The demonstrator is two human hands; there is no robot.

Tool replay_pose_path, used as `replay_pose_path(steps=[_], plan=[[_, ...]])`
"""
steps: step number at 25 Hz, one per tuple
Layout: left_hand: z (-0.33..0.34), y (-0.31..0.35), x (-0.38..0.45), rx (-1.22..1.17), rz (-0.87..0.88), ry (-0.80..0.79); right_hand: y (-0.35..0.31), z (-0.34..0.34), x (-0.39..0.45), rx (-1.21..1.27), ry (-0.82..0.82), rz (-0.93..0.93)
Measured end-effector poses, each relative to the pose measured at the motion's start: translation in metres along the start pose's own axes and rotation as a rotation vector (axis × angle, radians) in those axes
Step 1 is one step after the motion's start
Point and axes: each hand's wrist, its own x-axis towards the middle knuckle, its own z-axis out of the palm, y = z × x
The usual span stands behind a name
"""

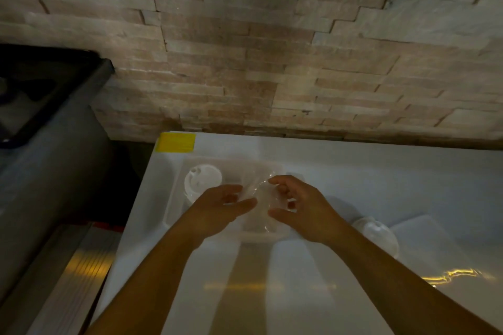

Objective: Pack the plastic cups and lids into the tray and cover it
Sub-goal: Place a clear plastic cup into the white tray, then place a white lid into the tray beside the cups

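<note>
The clear plastic cup (260, 198) is thin and looks slippery. In my judgement it could buckle or slide out of the fingers if squeezed unevenly, and it could tip as it goes into the tray (174, 198), since the tray wall is low. The light is dim and the clear plastic is hard to read, so a misjudged seat in the compartment is a fair risk. The domed lid (377, 234) lies loose on the desk (353, 171) near the right forearm; a sweep of that arm could knock it away.

The left hand (217, 209) is partly open, fingers extended and loosely curved, with the fingertips against the left side of the cup. The right hand (302, 209) is also half open, thumb and curled fingers set around the cup's right side. Neither hand is clenched; together they cradle the cup between them over the right part of the tray. Whether the cup already rests on the tray floor cannot be told.

The tray sits on the white desk close to its far left corner, just before a yellow tag (176, 142). A white flat lid (202, 180) lies inside the tray's far left part. A flat translucent sheet, possibly the tray cover (419, 225), lies on the desk to the right, beyond the domed lid. The tray is not yet covered.
</note>
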Motion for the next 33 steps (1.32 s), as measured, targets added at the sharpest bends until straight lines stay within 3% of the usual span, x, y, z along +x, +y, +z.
replay_pose_path(steps=[4, 9, 14, 17, 20, 27, 33], plan=[[-0.001, 0.007, 0.002, -0.112, -0.052, -0.013, 0.004, -0.003, 0.008, -0.041, -0.032, -0.022], [0.005, 0.011, 0.016, -0.22, -0.21, 0.183, 0.012, -0.002, 0.007, -0.115, -0.091, -0.026], [0.021, 0.011, 0.029, -0.249, -0.256, 0.04, 0.019, 0.015, -0.008, -0.319, -0.131, -0.056], [0.025, 0.007, 0.033, -0.281, -0.204, 0.016, 0.022, 0.023, -0.017, -0.432, -0.124, -0.071], [0.026, 0.005, 0.031, -0.153, -0.204, 0.036, 0.022, 0.03, -0.027, -0.503, -0.138, -0.116], [0.025, 0.006, 0.024, 0.062, -0.19, 0.122, 0.02, 0.028, -0.038, -0.426, -0.132, -0.071], [0.025, 0.017, -0.015, 0.074, -0.079, 0.214, 0.028, -0.004, -0.068, -0.177, 0.08, 0.051]])
